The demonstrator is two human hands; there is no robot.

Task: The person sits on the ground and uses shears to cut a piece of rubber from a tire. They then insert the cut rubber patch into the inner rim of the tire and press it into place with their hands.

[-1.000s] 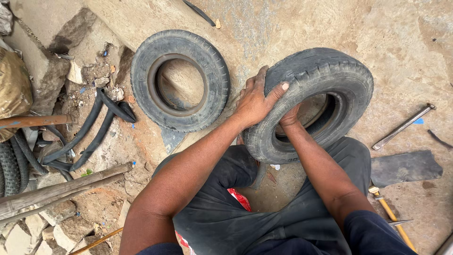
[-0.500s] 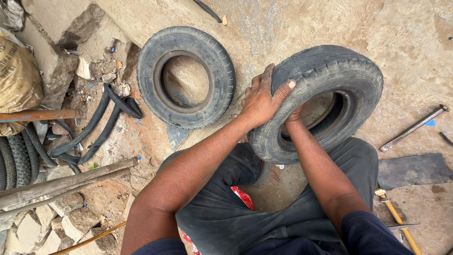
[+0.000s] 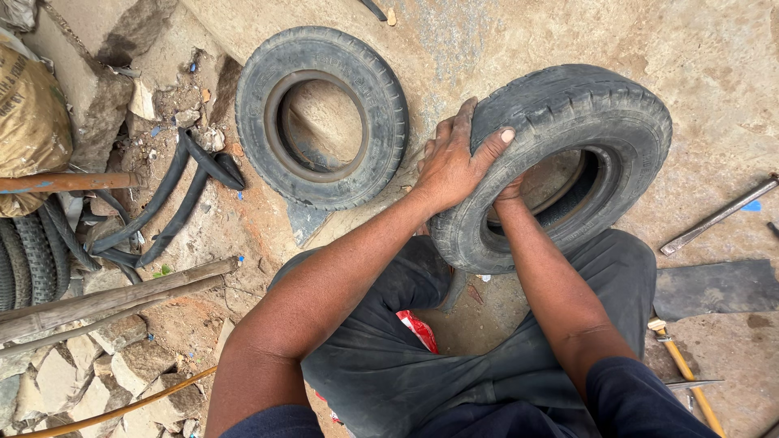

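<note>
Since the earlier frames little has moved: both hands stay on the same tyre, and the view has drifted slightly, so both tyres sit a bit further right in frame.

Far left: a tan sack (image 3: 28,113) at the edge, a rusty pipe (image 3: 69,182) across it, black rubber strips (image 3: 174,203) among rubble, and wooden poles (image 3: 114,296) below them.

Centre-left: flat tyre (image 3: 322,116) lying on the concrete ground (image 3: 503,40), hole up, untouched, just beside the held one.

Centre: left hand (image 3: 454,162) pressed on the outer tread and sidewall of the held tyre (image 3: 568,146). Fingers spread wide and laid flat over the top left edge, thumb out to the right across the tread. Open palm grip, not curled shut.

Held tyre stands tilted on its edge, resting against the person's lap, dark trousers (image 3: 389,373) under it. It lies under and right of the left fingers.

Right hand (image 3: 510,193) reaches into the tyre's hole, at the inner rim. Only its back and knuckles show; fingers are hidden inside, so can't tell how far they close.

Right: a metal bar (image 3: 718,216) on the ground, a dark rubber sheet (image 3: 714,288) below it, a yellow-handled tool (image 3: 690,381) at the bottom.
</note>
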